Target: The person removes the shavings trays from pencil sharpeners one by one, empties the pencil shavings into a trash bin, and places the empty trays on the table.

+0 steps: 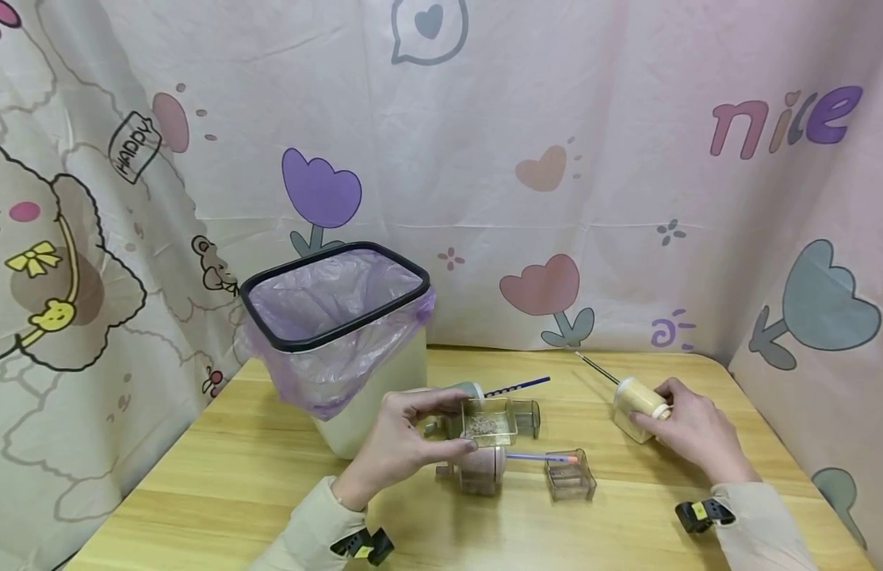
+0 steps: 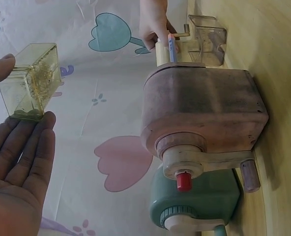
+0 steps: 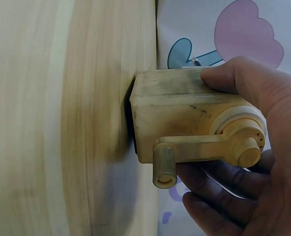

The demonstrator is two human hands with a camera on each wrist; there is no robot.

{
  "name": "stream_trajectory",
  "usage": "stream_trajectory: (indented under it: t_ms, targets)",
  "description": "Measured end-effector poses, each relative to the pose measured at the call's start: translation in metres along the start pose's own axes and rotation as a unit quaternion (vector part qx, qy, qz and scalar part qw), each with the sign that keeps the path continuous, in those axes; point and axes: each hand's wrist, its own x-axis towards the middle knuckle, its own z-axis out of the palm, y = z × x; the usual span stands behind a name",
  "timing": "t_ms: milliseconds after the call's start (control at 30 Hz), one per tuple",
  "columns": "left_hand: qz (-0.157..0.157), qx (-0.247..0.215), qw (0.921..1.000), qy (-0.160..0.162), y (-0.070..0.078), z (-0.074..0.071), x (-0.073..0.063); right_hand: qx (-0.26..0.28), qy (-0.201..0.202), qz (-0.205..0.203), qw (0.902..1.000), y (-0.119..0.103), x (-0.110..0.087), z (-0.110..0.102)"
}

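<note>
My left hand (image 1: 395, 444) holds a clear yellow shavings drawer (image 1: 509, 432) between thumb and fingers, raised above the table. Pencil shavings (image 2: 41, 81) lie inside it. On the right, my right hand (image 1: 698, 432) grips a yellow crank pencil sharpener (image 1: 637, 400), its thumb on one side; the crank (image 3: 194, 150) shows in the right wrist view. A dark pencil (image 1: 600, 369) sticks out of its far end. Below my left hand stands a pink sharpener (image 2: 199, 103) holding a lilac pencil (image 1: 537, 457). Behind it is a green sharpener (image 2: 199, 196) with a dark blue pencil (image 1: 523, 386), partly hidden.
A cream bin (image 1: 406, 365) with a black rim and purple bag (image 1: 327, 381) stands at the left back. One clear brownish drawer (image 1: 571, 477) lies on the wooden table (image 1: 220, 476); a grey one (image 1: 529, 419) sits behind it. A printed curtain (image 1: 613, 198) hangs around the table.
</note>
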Motion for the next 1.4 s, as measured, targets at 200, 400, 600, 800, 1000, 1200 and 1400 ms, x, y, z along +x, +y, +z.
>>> stream_trajectory:
  t_ms: [200, 400, 600, 800, 1000, 1200, 1400]
  targets:
    - [-0.004, -0.005, 1.0, 0.004, 0.0, -0.001, 0.001, 0.004, -0.006, 0.001, 1.0, -0.001, 0.001, -0.001]
    - [-0.015, -0.017, 0.9997, 0.0, 0.0, -0.002, 0.002, 0.011, -0.016, -0.003, 0.9998, 0.001, -0.001, -0.002]
    - [-0.014, -0.018, 0.9997, -0.001, 0.0, -0.003, 0.003, 0.014, -0.026, -0.004, 0.9996, 0.004, 0.0, -0.007]
    - [-0.019, -0.025, 0.9995, -0.001, 0.0, -0.004, 0.004, 0.006, -0.035, -0.015, 0.9993, 0.005, 0.0, -0.012]
    - [-0.02, -0.019, 0.9996, 0.003, -0.001, -0.005, 0.003, 0.01, -0.04, -0.021, 0.9989, 0.005, 0.0, -0.012]
    - [-0.011, -0.022, 0.9997, 0.004, -0.001, -0.005, 0.003, 0.017, -0.046, -0.021, 0.9986, 0.006, 0.001, -0.012]
    - [-0.012, -0.022, 0.9997, 0.005, -0.001, -0.006, 0.003, 0.012, -0.058, -0.023, 0.998, 0.007, 0.001, -0.015]
